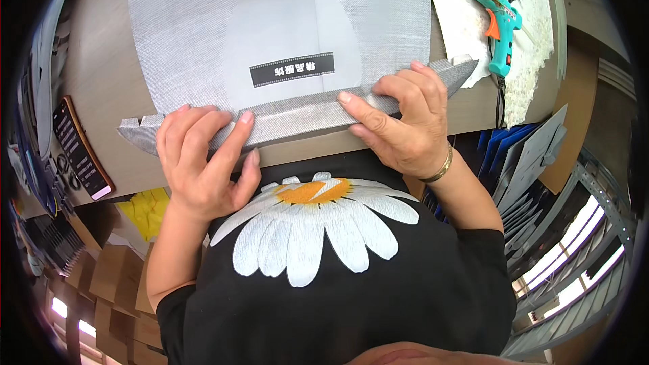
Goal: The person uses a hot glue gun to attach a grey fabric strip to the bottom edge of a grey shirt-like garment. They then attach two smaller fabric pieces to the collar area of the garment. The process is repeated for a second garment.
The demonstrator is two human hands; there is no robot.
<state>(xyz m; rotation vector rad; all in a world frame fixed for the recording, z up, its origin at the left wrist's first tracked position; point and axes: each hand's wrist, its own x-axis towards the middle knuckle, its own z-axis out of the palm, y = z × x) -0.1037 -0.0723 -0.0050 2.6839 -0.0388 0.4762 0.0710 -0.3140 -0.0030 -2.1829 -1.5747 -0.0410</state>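
A large grey textured fabric sheet (pixel 223 20) lies on the wooden table (pixel 101 67), with a paler rounded panel and a small black label on it. Its near edge is folded over into a grey strip (pixel 297 115) along the table's front. My left hand (pixel 203 162) presses down on the left part of that strip, fingers spread flat. My right hand (pixel 405 122), with a gold bracelet at the wrist, pinches and presses the strip's right part.
A teal hot glue gun (pixel 497 17) with an orange trigger lies at the right on white padding (pixel 520 61), its black cord hanging off the edge. A dark remote-like device (pixel 78 149) sits at the left. Cardboard boxes and yellow pieces lie below.
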